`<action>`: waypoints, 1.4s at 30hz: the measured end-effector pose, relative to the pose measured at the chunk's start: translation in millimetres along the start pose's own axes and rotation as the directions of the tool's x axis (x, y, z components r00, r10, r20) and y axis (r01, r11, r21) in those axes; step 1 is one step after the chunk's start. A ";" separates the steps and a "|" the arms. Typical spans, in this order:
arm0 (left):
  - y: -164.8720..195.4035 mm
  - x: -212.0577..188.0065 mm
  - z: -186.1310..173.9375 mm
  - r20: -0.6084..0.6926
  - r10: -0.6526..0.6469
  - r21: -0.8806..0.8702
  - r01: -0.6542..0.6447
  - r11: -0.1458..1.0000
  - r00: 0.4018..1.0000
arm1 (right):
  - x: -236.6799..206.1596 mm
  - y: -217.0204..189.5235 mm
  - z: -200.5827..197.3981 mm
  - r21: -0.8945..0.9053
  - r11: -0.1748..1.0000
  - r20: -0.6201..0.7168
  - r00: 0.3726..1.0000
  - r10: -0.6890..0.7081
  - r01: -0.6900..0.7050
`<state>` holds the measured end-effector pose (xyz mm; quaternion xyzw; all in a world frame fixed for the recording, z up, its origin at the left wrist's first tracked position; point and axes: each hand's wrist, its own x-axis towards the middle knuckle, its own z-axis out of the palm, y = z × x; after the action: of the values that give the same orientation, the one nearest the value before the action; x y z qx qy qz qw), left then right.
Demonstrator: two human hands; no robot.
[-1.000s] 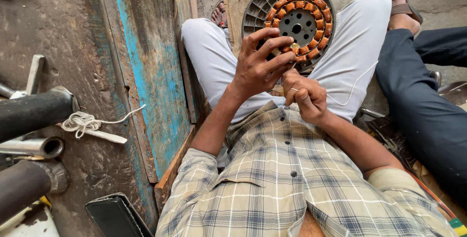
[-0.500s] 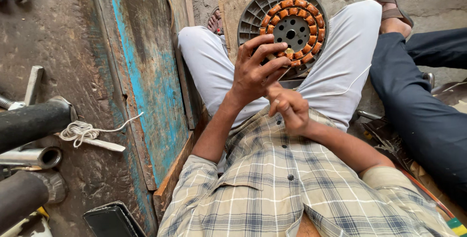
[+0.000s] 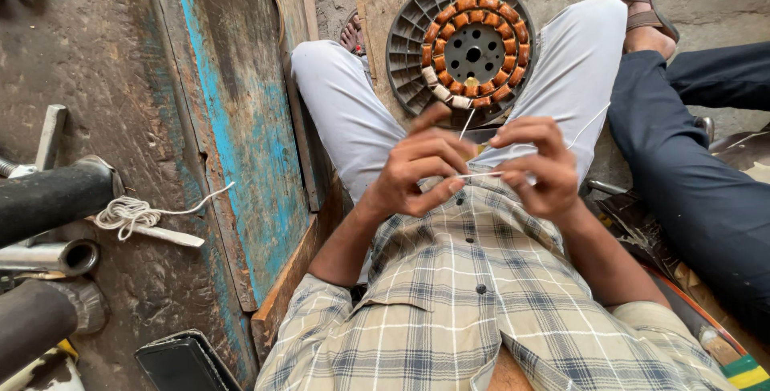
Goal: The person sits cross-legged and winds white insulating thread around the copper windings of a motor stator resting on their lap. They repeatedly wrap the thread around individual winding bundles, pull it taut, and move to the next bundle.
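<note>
Below the stator [image 3: 473, 46], both hands [image 3: 481, 168] pinch a white thread [image 3: 481, 174].

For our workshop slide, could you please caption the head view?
Left hand and right hand pinch a thin white thread above a copper-wound stator.

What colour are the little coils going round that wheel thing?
The coils are mostly orange copper, with a few white ones at the bottom; the head view shows them.

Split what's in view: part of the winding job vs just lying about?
In use: left hand and right hand, pinching a thin white thread; stator on a board between the knees.

Lying about: cord bundle, black pipes, phone, blue plank.
</note>
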<state>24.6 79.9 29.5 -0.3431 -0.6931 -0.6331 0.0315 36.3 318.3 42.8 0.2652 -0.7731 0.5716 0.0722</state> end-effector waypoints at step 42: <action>-31.8 -51.3 -33.7 -0.232 -0.322 -0.480 0.180 0.859 0.918 | -48.9 70.6 -72.4 0.142 0.886 0.054 0.897 0.439 -0.442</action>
<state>34.2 28.5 -15.6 -0.1449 -0.5540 -0.8194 -0.0260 29.1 415.5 -12.9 0.0934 -0.7684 0.6270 -0.0876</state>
